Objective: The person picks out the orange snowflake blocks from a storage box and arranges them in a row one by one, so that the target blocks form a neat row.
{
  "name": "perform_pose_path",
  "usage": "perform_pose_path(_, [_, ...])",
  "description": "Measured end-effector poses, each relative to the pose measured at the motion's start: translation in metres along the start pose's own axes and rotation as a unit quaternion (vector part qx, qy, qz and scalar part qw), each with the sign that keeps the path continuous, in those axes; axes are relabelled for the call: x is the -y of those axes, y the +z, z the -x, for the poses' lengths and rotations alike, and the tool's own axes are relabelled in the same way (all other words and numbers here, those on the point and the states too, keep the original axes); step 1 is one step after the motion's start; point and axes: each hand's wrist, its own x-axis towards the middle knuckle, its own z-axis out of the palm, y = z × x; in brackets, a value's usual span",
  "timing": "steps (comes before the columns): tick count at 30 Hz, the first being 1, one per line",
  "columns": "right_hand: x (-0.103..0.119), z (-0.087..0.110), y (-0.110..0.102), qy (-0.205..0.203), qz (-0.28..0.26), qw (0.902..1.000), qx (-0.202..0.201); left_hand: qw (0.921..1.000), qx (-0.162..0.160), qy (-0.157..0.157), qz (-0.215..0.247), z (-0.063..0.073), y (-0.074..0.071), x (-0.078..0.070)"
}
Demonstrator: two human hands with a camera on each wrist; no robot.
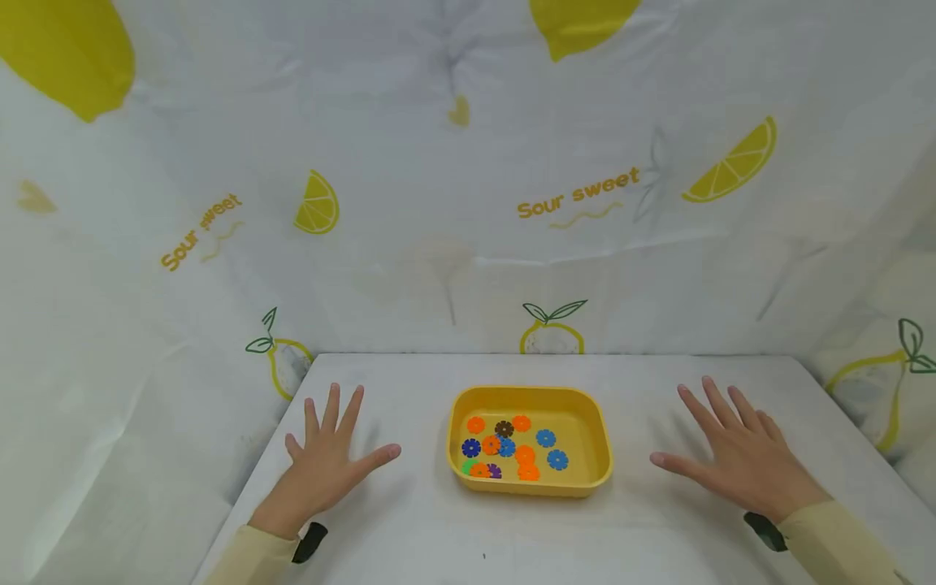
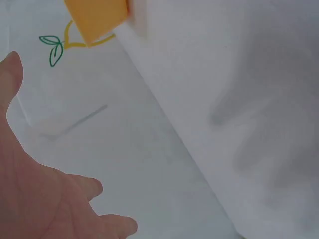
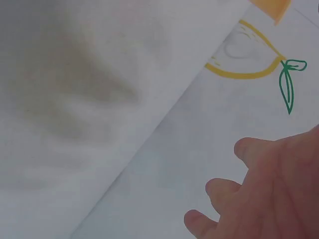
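Note:
A yellow plastic tray (image 1: 530,486) stands on the white table between the two hands. Inside it lie several flat, notched flower-shaped discs: orange ones (image 1: 525,455), blue ones (image 1: 558,460), a brown one (image 1: 504,429), plus dark blue, purple and green. My left hand (image 1: 322,467) is spread over the table to the tray's left, holding nothing. On the other side, my right hand (image 1: 742,459) also has its fingers spread and holds nothing. Both wrist views show hand shadows on the tabletop and a corner of the tray (image 2: 99,17) at the top.
The white table (image 1: 512,540) backs onto a white cloth (image 1: 409,244) printed with lemons and lettering, which also hangs at both sides. A dark band (image 1: 310,543) shows at the left wrist and another (image 1: 764,531) at the right.

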Motion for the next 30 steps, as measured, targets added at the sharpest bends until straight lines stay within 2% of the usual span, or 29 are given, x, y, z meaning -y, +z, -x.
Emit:
perform_pose_path(6, [0.019, -0.023, -0.008, -0.029, -0.025, 0.9992, 0.011, 0.9985, 0.018, -0.007, 0.052, -0.01, 0.006, -0.012])
perform_pose_path(9, [0.031, -0.035, -0.015, -0.054, -0.039, 0.9978, 0.011, 0.9949, 0.023, 0.005, 0.098, -0.016, 0.01, -0.02])
perform_pose_path(12, [0.043, -0.045, -0.024, -0.084, -0.054, 0.9949, 0.013, 0.9867, 0.023, 0.021, 0.16, -0.024, 0.014, -0.028])
perform_pose_path(15, [0.053, -0.054, -0.029, -0.117, -0.075, 0.9901, 0.021, 0.9774, 0.021, 0.022, 0.209, -0.031, 0.02, -0.038])
perform_pose_path(17, [0.06, -0.06, -0.031, -0.134, -0.098, 0.9857, 0.03, 0.9694, 0.028, 0.009, 0.244, -0.036, 0.023, -0.044])
perform_pose_path(19, [0.067, -0.067, -0.032, -0.149, -0.118, 0.9809, 0.039, 0.9581, 0.041, 0.002, 0.284, -0.042, 0.027, -0.05])
perform_pose_path(24, [0.089, -0.086, -0.031, -0.17, -0.146, 0.9724, 0.067, 0.9232, 0.087, 0.003, 0.374, -0.058, 0.036, -0.057])
perform_pose_path(28, [0.105, -0.097, -0.028, -0.171, -0.17, 0.965, 0.105, 0.9046, 0.12, 0.008, 0.409, -0.068, 0.045, -0.058])
perform_pose_path(30, [0.11, -0.101, -0.026, -0.176, -0.185, 0.9592, 0.122, 0.8979, 0.134, 0.011, 0.419, -0.072, 0.05, -0.059])
